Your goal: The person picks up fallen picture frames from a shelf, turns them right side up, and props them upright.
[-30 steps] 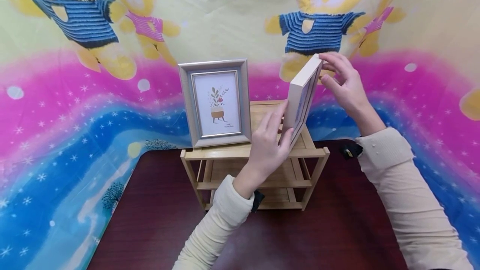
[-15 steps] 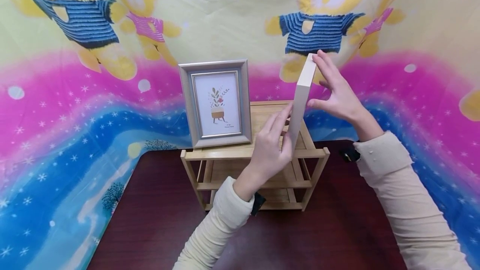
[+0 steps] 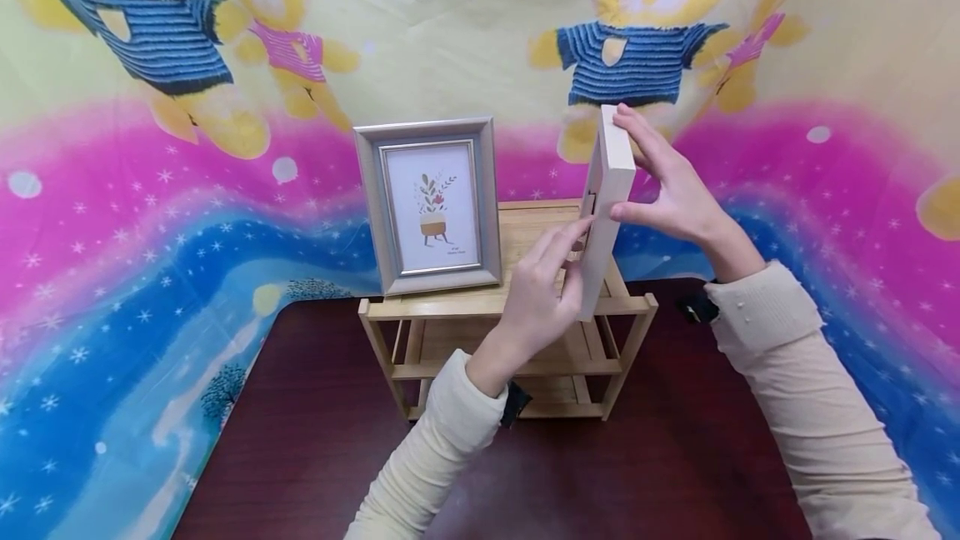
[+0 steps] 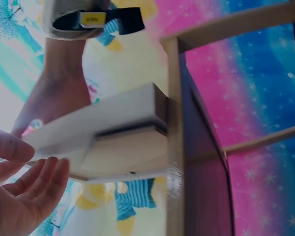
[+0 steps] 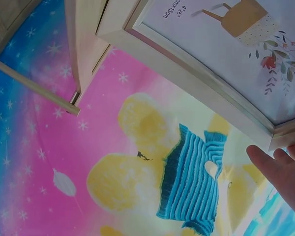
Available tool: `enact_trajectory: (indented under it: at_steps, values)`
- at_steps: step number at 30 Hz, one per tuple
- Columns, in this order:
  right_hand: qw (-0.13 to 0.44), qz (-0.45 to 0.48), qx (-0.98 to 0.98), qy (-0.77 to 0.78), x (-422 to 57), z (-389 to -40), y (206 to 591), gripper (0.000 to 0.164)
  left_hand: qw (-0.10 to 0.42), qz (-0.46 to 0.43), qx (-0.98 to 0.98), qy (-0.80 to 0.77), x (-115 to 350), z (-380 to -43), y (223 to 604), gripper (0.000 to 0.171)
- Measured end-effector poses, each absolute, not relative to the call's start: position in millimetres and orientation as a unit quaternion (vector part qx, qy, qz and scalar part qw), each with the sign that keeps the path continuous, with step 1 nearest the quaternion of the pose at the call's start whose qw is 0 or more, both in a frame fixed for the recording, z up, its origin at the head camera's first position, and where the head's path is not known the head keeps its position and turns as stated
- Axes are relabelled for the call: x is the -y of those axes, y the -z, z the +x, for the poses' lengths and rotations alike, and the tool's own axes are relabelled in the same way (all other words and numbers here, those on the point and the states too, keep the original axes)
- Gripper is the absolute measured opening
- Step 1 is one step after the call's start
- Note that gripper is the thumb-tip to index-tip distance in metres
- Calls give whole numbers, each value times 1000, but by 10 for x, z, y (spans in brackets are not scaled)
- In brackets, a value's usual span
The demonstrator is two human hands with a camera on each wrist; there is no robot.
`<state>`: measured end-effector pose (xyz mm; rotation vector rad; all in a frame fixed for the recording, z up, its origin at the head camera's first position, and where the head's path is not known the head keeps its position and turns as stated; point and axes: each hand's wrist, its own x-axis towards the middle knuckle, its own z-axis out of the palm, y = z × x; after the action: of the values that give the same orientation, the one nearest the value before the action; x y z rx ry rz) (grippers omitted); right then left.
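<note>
A pale picture frame (image 3: 607,215) stands nearly edge-on over the right side of the wooden shelf's top, tilted slightly. My right hand (image 3: 671,194) holds its upper corner, fingers along the top edge and thumb against the near side. In the right wrist view the frame's front shows a plant print (image 5: 250,22) under glass. My left hand (image 3: 540,286) is at the frame's back, fingers reaching toward it and relaxed; the left wrist view shows the back panel (image 4: 128,152) beside those fingers. A second, grey-silver picture frame (image 3: 491,215) with a plant print stands upright on the shelf's left.
The slatted wooden shelf (image 3: 442,307) has several tiers and stands on a dark red table (image 3: 315,440). Behind it hangs a cloth (image 3: 450,40) printed with bears and snowflakes.
The pale frame has turned: its front faced left toward the other frame's side, and now its back shows on the left. My right hand has shifted left along with its top corner.
</note>
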<state>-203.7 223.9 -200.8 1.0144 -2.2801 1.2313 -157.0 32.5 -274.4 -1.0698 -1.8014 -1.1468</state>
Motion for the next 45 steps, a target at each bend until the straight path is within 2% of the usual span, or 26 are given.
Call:
enact_trajectory:
  at_steps: [4, 10, 17, 22, 27, 30, 36, 45]
  values:
    - [177, 357, 805, -439, -2223, -2036, 2004, 92, 367, -382, 730, 432, -313, -1659, 2746, 38]
    - [178, 352, 807, -438, -2205, -2032, 2006, 89, 330, -355, 787, 382, -298, -1761, 2714, 39]
    - [177, 352, 808, -437, -2181, -2038, 2011, 89, 321, -319, 825, 339, -227, -1837, 2698, 38]
    - [176, 354, 806, -440, -2161, -2040, 2006, 88, 275, -335, 830, 350, -230, -1865, 2688, 39]
    - [177, 356, 809, -433, -2148, -2034, 2002, 87, 243, -315, 853, 337, -221, -1875, 2671, 39]
    - [178, 358, 810, -429, -2144, -2033, 1998, 87, 263, -306, 858, 318, -190, -1880, 2654, 37]
    - [179, 366, 811, -420, -2123, -2041, 1980, 85, 344, -295, 855, 251, -135, -1895, 2650, 29]
    - [166, 358, 844, -364, -2081, -2081, 1892, 86, 311, -318, 867, 225, -143, -1893, 2662, 30]
